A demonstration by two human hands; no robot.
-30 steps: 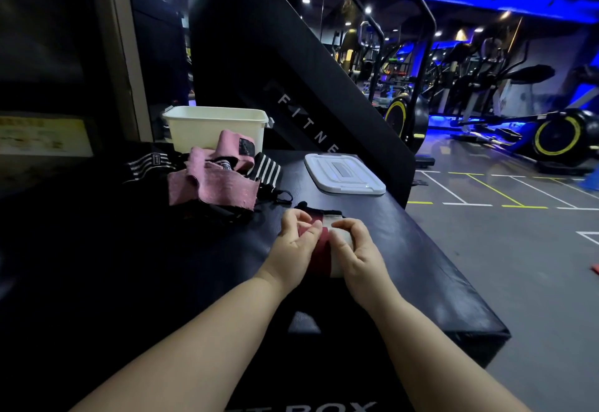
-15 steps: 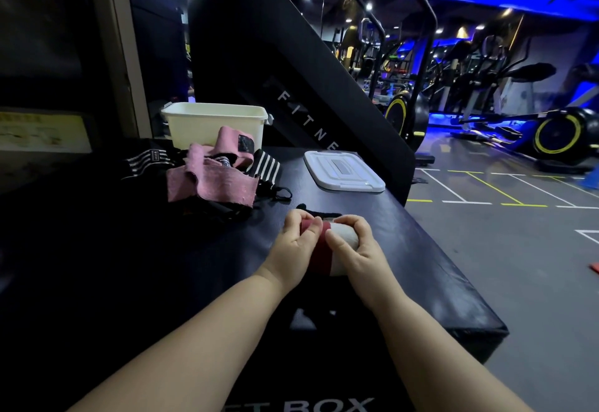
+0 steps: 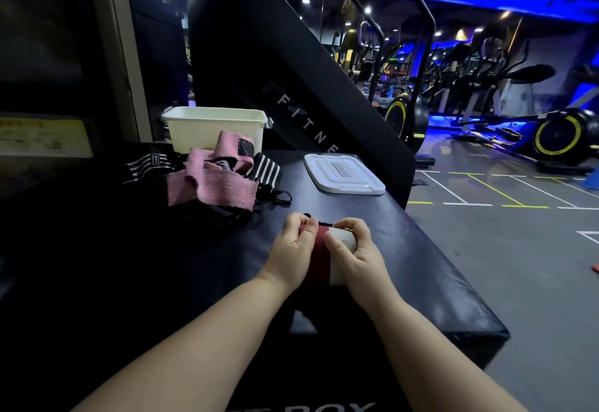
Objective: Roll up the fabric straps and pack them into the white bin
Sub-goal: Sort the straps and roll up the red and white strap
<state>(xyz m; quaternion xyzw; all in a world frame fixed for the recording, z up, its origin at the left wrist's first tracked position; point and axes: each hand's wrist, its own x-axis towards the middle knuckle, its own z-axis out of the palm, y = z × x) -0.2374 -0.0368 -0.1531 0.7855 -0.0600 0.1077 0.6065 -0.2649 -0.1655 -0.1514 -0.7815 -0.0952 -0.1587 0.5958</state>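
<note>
Gripped by left hand and right hand, fingers of both curled over the top: red-and-white strap roll, lying on the black table. Rolled further than one second ago; only a thin black tail left ahead of the fingertips. Unmoved beyond: loose strap pile, white bin behind it, lid flat at right.

You can read spaced white capitals "F I T N E" running down the slanted black panel behind the far edge of the padded box. On the box's near face, at the bottom of your view, "BOX" shows with its lower half cropped. The yellow sign at left and the black tag on the pink strap are too blurred to read.
</note>
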